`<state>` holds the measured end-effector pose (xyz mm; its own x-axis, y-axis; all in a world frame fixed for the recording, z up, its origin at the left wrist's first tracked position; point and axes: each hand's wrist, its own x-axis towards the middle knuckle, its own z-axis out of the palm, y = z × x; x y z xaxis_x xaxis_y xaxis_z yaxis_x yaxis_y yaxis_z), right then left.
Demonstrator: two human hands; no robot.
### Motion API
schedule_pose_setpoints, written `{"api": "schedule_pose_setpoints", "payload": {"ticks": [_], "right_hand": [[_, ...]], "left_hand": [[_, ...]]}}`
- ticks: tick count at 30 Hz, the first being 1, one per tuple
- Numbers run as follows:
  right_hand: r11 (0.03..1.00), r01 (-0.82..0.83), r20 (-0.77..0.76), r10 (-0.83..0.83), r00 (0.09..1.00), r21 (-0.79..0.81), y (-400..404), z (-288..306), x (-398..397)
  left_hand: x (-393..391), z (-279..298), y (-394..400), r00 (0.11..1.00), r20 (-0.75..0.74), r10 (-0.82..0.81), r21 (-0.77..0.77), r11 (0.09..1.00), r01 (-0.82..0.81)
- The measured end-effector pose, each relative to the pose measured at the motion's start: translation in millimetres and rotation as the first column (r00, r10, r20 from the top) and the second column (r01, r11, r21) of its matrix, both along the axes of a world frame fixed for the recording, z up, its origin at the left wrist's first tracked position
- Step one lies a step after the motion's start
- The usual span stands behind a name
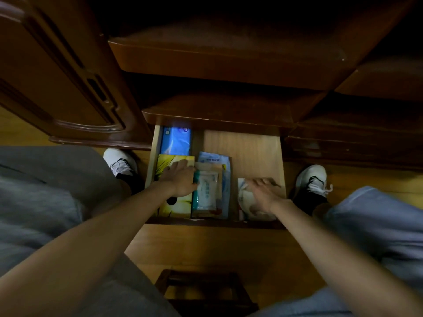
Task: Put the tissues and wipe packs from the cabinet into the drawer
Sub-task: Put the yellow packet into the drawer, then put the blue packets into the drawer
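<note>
The open wooden drawer [251, 152] sits low between my feet. Inside, a blue tissue pack [176, 140] lies at the back left, with a yellow tissue box [164, 165] in front of it. A stack of white and blue wipe packs [210, 191] fills the middle. My left hand [180, 177] rests on the yellow box, its thumb against the wipe stack. A pale pack [247, 202] lies at the drawer's front right, and my right hand [263, 193] lies flat on it with fingers spread, blurred by motion.
The dark cabinet shelves [224, 60] loom above the drawer, and an open cabinet door [57, 76] stands at the left. My shoes [121, 163] flank the drawer. A wooden stool [206, 291] sits below me on the wooden floor.
</note>
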<state>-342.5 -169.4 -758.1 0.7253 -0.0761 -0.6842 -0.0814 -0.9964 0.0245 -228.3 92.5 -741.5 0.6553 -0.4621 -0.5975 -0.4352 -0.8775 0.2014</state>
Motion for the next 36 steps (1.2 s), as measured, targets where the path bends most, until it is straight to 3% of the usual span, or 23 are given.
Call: {"api": "schedule_pose_setpoints", "payload": {"ticks": [4, 10, 13, 17, 19, 22, 24, 26, 28, 31, 32, 34, 36], "right_hand": [[1.0, 0.014, 0.003, -0.014, 1.0, -0.014, -0.2, -4.0, -3.0], [0.998, 0.04, 0.041, -0.038, 0.998, -0.047, 6.7, 47.2, 2.2], [0.99, 0.13, 0.12, -0.135, 0.983, 0.052, 4.1, 94.6, 2.9], [0.974, 0.152, 0.379, -0.206, 0.902, 0.166, -1.6, 181.1, 3.4], [0.973, 0.1, 0.588, -0.207, 0.782, 0.209, -5.0, 233.5, 8.0], [0.969, -0.008, 0.876, -0.221, 0.429, 0.249, -9.3, 315.2, 22.8], [0.975, -0.054, 0.958, -0.2, 0.203, 0.215, -13.0, 363.9, 36.2], [0.991, -0.038, 0.991, -0.123, 0.055, 0.125, -20.8, 401.7, 53.0], [0.995, 0.02, 0.99, -0.095, 0.099, 0.094, -33.1, 423.9, 72.9], [0.982, 0.129, 0.91, -0.177, 0.376, 0.138, -49.2, 432.5, 99.9], [0.984, 0.152, 0.901, -0.146, 0.408, 0.091, -53.2, 430.7, 108.7], [0.984, 0.178, 0.936, -0.041, 0.349, -0.023, -61.6, 430.7, 128.6], [0.976, 0.215, 0.948, -0.057, 0.314, -0.012, -71.7, 436.9, 152.1]], "left_hand": [[4.1, -1.1, -1.5, 1.0, -0.029, 0.009, -0.018, 1.0, -0.009], [3.9, 25.8, -9.3, 0.999, -0.045, 0.009, -0.06, 0.998, -0.012], [1.2, 67.7, -20.0, 0.999, 0.051, 0.001, -0.168, 0.986, 0.007], [-1.1, 156.1, -30.3, 0.957, 0.285, 0.054, -0.382, 0.922, 0.062], [1.6, 211.7, -32.2, 0.883, 0.46, 0.091, -0.468, 0.87, 0.154], [11.7, 299.6, -37.6, 0.727, 0.654, 0.209, -0.599, 0.73, 0.329], [21.4, 352.9, -44.1, 0.619, 0.734, 0.279, -0.617, 0.654, 0.438], [35.4, 392.2, -52.3, 0.537, 0.782, 0.318, -0.593, 0.646, 0.481], [54.9, 415.1, -61.6, 0.526, 0.787, 0.322, -0.58, 0.676, 0.454], [90.3, 426.0, -76.8, 0.587, 0.765, 0.263, -0.545, 0.751, 0.373], [102.7, 426.0, -82.9, 0.603, 0.76, 0.243, -0.527, 0.773, 0.353], [128.0, 424.6, -98.2, 0.622, 0.754, 0.21, -0.499, 0.799, 0.335], [153.8, 425.0, -117.0, 0.63, 0.751, 0.196, -0.492, 0.802, 0.338]]}}
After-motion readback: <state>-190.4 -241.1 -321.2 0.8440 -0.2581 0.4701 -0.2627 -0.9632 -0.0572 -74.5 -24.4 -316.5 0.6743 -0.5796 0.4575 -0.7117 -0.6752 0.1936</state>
